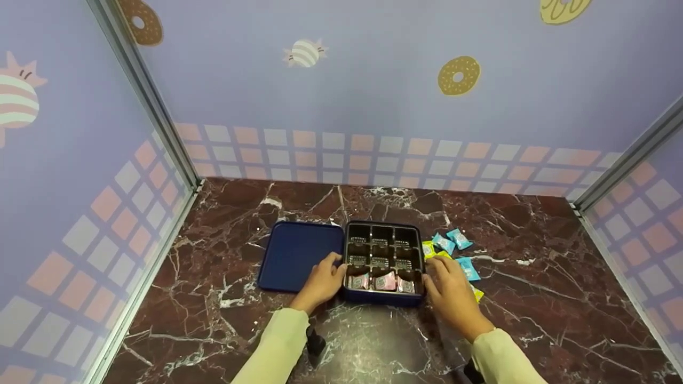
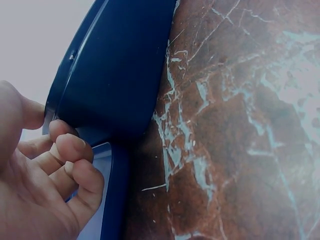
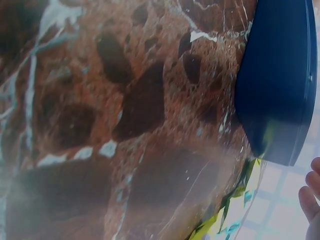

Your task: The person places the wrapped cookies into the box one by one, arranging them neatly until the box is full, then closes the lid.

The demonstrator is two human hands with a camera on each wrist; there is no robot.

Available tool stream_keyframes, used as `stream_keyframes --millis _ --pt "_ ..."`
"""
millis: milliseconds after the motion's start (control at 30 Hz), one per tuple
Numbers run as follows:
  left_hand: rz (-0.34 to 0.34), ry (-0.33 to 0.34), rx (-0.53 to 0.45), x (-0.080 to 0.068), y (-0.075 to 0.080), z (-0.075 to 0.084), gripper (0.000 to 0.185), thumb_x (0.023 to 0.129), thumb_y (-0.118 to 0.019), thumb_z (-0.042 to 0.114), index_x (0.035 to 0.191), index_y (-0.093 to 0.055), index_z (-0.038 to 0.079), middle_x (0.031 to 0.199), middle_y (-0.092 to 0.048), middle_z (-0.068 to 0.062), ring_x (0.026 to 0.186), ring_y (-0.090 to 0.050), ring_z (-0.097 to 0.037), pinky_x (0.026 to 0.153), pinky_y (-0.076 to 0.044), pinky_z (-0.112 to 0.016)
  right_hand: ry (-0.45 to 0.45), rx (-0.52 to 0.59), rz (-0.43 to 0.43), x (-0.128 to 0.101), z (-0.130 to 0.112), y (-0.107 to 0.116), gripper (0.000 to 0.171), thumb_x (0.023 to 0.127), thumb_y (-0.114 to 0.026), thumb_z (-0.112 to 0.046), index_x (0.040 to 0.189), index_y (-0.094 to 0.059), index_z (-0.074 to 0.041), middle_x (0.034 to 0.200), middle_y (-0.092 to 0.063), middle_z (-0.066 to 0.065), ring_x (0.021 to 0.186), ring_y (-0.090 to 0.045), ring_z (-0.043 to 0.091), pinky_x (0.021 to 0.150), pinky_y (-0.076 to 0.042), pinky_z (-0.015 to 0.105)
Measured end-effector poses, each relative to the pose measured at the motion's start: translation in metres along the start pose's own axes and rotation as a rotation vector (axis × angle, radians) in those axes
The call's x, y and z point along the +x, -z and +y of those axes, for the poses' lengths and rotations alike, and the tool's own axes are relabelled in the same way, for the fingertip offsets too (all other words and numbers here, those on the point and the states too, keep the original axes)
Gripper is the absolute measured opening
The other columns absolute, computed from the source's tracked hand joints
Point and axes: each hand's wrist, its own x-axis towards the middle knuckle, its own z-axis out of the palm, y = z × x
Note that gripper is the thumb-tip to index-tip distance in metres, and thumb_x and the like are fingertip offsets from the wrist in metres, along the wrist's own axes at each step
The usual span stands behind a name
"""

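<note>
Resting against the left wall of the dark blue box (image 1: 382,296), the left hand (image 1: 321,282) has its fingers curled at that edge; whether they grip it I cannot tell. The right hand (image 1: 450,288) lies at the box's right wall with fingers relaxed and apart. Pink sweets (image 1: 380,281) fill the near row of compartments. The lid (image 1: 296,256) lies flat just left, and wrapped sweets (image 1: 453,242) are scattered just right. Bare marble worktop (image 1: 533,298) stretches to the walls.
</note>
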Motion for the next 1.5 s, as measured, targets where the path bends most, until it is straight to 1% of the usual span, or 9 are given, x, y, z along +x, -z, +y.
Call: stream_keyframes --millis 167,300,467,733,867,1100,1233,1333,1500 --pt "0.000 -0.006 -0.006 0.000 0.000 0.001 0.030 0.099 -0.052 0.020 0.123 -0.055 0.002 0.065 -0.043 0.002 0.057 -0.042 -0.015 0.057 -0.035 -0.029 -0.014 -0.013 0.002 -0.005 0.008 0.006 0.030 0.084 -0.072 -0.010 0.113 -0.064 -0.005 0.115 -0.061 0.017 0.107 -0.057 0.034 0.094 -0.044 0.049" --pt "-0.002 -0.007 -0.005 0.001 0.000 0.001 0.031 0.099 -0.052 0.021 0.124 -0.055 0.002 0.065 -0.043 0.002 0.057 -0.042 -0.014 0.057 -0.035 -0.028 -0.026 -0.038 0.013 -0.009 0.015 0.009 0.032 0.082 -0.074 -0.008 0.111 -0.065 -0.003 0.111 -0.062 0.017 0.104 -0.057 0.034 0.093 -0.044 0.049" --pt "0.002 -0.002 -0.006 0.000 0.000 0.001 0.031 0.099 -0.052 0.020 0.124 -0.055 0.003 0.063 -0.043 0.003 0.056 -0.041 -0.014 0.055 -0.034 -0.028 -0.070 -0.072 -0.008 -0.014 0.022 0.013 0.032 0.081 -0.075 -0.008 0.111 -0.065 -0.002 0.108 -0.062 0.015 0.099 -0.057 0.034 0.087 -0.044 0.050" --pt "-0.007 -0.010 -0.007 0.000 0.000 0.000 0.032 0.099 -0.052 0.021 0.125 -0.054 0.002 0.062 -0.041 0.003 0.054 -0.039 -0.014 0.056 -0.034 -0.028 -0.127 -0.131 -0.024 -0.022 0.031 0.017 0.032 0.081 -0.075 -0.010 0.109 -0.065 -0.001 0.105 -0.063 0.018 0.097 -0.057 0.038 0.083 -0.044 0.053" --pt "-0.017 -0.012 -0.012 0.000 0.000 -0.001 0.032 0.099 -0.052 0.020 0.124 -0.054 0.001 0.063 -0.042 0.003 0.055 -0.040 -0.014 0.056 -0.034 -0.028 -0.173 -0.159 -0.055 -0.026 0.036 0.020 0.031 0.081 -0.074 -0.010 0.109 -0.065 0.000 0.102 -0.063 0.018 0.094 -0.056 0.038 0.080 -0.043 0.054" --pt "0.000 -0.009 -0.006 0.000 0.001 0.000 0.031 0.099 -0.053 0.021 0.123 -0.055 0.002 0.063 -0.041 0.003 0.055 -0.039 -0.014 0.056 -0.033 -0.028 -0.214 -0.207 -0.095 -0.032 0.043 0.022 0.031 0.082 -0.073 -0.014 0.108 -0.064 0.000 0.099 -0.062 0.019 0.094 -0.056 0.041 0.074 -0.044 0.056" --pt "-0.004 -0.008 -0.005 0.000 0.000 0.000 0.030 0.099 -0.053 0.021 0.123 -0.055 0.003 0.063 -0.040 0.003 0.055 -0.038 -0.014 0.056 -0.033 -0.028 -0.250 -0.223 -0.125 -0.036 0.047 0.024 0.033 0.082 -0.072 -0.015 0.110 -0.063 0.000 0.102 -0.061 0.022 0.095 -0.056 0.043 0.075 -0.044 0.057" --pt "-0.010 -0.006 -0.003 0.000 -0.001 -0.001 0.031 0.099 -0.053 0.021 0.123 -0.055 0.002 0.063 -0.040 0.003 0.055 -0.038 -0.014 0.056 -0.033 -0.028 -0.279 -0.241 -0.169 -0.038 0.049 0.025 0.035 0.083 -0.071 -0.017 0.111 -0.062 0.001 0.104 -0.061 0.023 0.095 -0.056 0.045 0.076 -0.044 0.059" --pt "-0.006 -0.004 -0.006 0.000 0.000 -0.001 0.032 0.099 -0.053 0.021 0.124 -0.054 0.002 0.062 -0.039 0.004 0.054 -0.038 -0.013 0.055 -0.033 -0.028 -0.299 -0.251 -0.219 -0.039 0.053 0.026 0.040 0.083 -0.072 -0.020 0.114 -0.060 0.003 0.105 -0.059 0.025 0.095 -0.055 0.046 0.077 -0.043 0.060"
